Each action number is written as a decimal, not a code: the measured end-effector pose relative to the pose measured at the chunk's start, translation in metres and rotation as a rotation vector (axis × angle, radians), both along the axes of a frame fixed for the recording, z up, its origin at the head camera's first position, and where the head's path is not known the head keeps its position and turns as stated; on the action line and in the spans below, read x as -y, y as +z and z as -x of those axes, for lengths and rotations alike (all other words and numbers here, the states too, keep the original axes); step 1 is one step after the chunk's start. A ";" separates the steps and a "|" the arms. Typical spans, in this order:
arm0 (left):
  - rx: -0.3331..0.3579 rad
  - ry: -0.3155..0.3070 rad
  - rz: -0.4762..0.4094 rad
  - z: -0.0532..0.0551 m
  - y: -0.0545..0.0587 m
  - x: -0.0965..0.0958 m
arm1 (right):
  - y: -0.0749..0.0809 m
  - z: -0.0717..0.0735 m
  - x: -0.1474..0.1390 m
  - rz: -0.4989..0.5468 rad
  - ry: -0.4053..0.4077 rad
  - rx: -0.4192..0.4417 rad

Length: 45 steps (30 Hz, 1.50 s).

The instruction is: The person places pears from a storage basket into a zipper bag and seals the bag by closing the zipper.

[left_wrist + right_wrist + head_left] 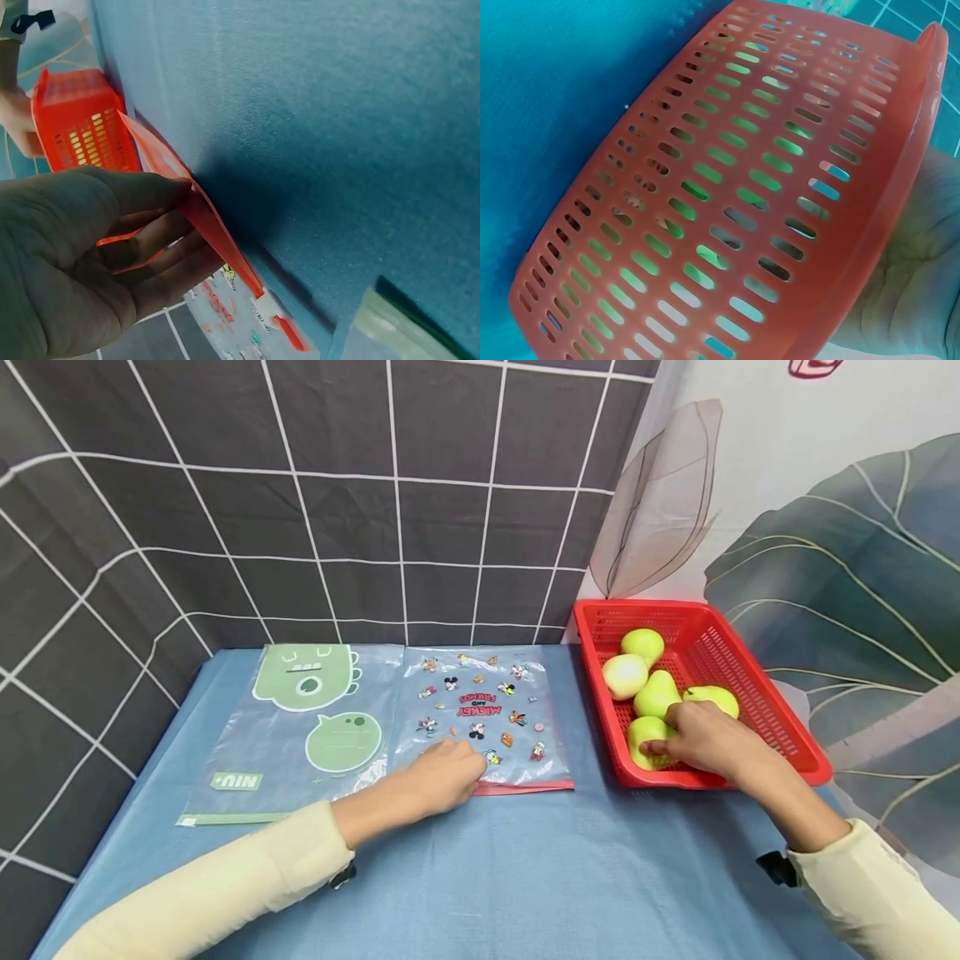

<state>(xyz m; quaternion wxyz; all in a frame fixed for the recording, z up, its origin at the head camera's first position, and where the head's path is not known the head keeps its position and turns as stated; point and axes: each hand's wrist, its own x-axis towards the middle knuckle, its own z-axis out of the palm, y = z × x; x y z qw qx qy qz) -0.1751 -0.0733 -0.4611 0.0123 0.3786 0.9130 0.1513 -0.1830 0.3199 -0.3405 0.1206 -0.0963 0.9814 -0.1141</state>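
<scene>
My left hand (442, 774) pinches the red zip edge (214, 229) of a clear zip bag (480, 727) with cartoon prints. The bag lies flat on the blue cloth, its zip edge raised a little between thumb and fingers in the left wrist view. Over on the right, my right hand (708, 742) reaches into a red plastic basket (780, 710) and grips a green pear (647, 735) at its near left corner. Other pears (657, 693) lie beside it. The basket's slotted wall hides these fingers in the right wrist view.
A larger clear zip bag (281, 768) with green cartoon shapes lies flat on the left, its green zip edge toward me. Blue cloth (487, 885) covers the table. A dark gridded curtain (337, 510) hangs behind, beside a leaf-patterned one (847, 585).
</scene>
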 end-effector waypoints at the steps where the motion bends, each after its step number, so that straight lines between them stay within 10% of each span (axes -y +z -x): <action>1: -0.005 -0.001 -0.005 0.005 -0.010 0.001 | 0.000 0.000 0.000 0.006 -0.002 0.001; 7: 0.096 0.013 -0.038 0.001 0.004 -0.001 | 0.004 -0.006 -0.001 0.024 0.008 -0.041; 14: 0.288 0.058 -0.123 -0.015 0.065 -0.011 | 0.013 -0.011 0.000 0.030 -0.030 -0.103; 33: 0.398 0.347 -0.416 -0.003 0.176 -0.006 | 0.051 -0.008 -0.007 -0.043 -0.055 -0.269; 42: 0.569 0.379 -0.600 0.001 0.203 0.003 | 0.055 -0.008 -0.006 -0.019 -0.095 -0.266; 45: 0.511 0.396 -0.611 -0.001 0.209 0.002 | 0.056 -0.007 -0.004 -0.010 -0.096 -0.270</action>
